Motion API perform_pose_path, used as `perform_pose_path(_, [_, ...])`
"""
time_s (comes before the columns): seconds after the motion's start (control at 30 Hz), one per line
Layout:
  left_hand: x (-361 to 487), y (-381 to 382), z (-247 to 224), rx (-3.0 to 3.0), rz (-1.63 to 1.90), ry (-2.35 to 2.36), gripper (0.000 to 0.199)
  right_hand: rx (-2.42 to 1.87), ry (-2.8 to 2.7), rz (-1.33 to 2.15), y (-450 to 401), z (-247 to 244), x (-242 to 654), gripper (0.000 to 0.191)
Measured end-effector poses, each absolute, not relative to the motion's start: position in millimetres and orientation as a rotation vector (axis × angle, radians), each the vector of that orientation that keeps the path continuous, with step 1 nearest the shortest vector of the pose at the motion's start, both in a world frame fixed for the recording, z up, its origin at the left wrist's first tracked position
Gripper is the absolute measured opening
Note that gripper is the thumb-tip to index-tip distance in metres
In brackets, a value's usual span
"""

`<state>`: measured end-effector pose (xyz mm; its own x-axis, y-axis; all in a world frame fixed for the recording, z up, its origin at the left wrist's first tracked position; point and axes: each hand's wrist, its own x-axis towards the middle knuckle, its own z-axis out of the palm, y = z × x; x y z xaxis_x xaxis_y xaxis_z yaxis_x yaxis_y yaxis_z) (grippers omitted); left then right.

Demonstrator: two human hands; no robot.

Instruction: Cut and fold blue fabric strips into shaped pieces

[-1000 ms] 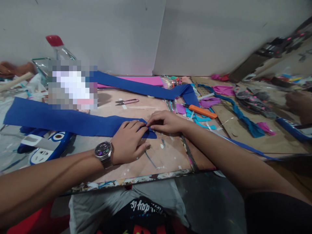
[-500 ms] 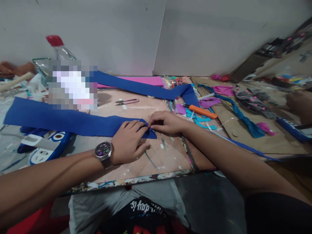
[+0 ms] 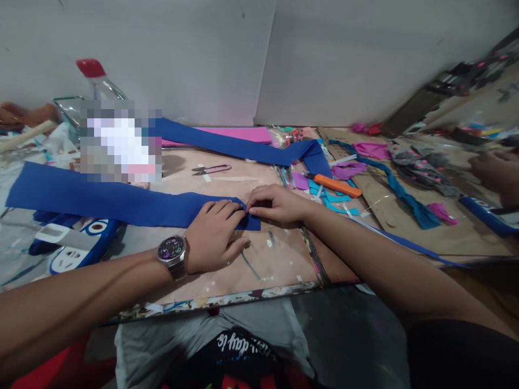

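A long blue fabric strip (image 3: 121, 207) lies across the table from the left, its right end under my hands. My left hand (image 3: 214, 235), with a watch (image 3: 171, 249) on the wrist, rests palm down on that end, fingers stretched over the cloth and thumb apart. From the right, my right hand (image 3: 278, 203) pinches the strip's end, thumb and index finger together beside the left fingertips. Exactly what lies between those fingertips is partly hidden. Behind the hands is a pair of thread snips (image 3: 211, 169).
Another blue strip (image 3: 235, 148) runs along the back over a pink sheet (image 3: 243, 135). An orange-handled cutter (image 3: 336, 185) lies among scraps to the right. A blue-and-white object (image 3: 83, 243) sits at left. Another person's hand (image 3: 497, 173) shows at far right.
The strip's right end, rounded at the corner before, now lies flatter with a squarer corner. My hands have barely moved. The other person's hand at far right has shifted slightly left.
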<state>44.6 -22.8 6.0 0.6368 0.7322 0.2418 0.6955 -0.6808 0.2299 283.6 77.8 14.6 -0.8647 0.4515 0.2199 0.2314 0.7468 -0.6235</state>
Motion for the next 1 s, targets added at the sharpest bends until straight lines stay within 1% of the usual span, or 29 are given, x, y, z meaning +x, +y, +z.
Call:
perform_pose_path(0.2, [44, -23, 5, 2.74, 0.475, 1.194, 0.049, -0.523, -2.582, 0.87, 76, 15, 284, 0.017])
perform_pose_path(0.7, [45, -22, 5, 2.729, 0.484, 1.19, 0.047, -0.484, -2.567, 0.895, 74, 16, 281, 0.023])
perform_pose_path(0.83, [44, -23, 3, 2.701, 0.524, 1.215, 0.053, -0.488, -2.56, 0.894, 71, 15, 279, 0.024])
perform_pose_path(1.0, [43, -23, 2, 2.676, 0.668, 1.261, 0.063, -0.435, -2.56, 0.923, 65, 14, 275, 0.015])
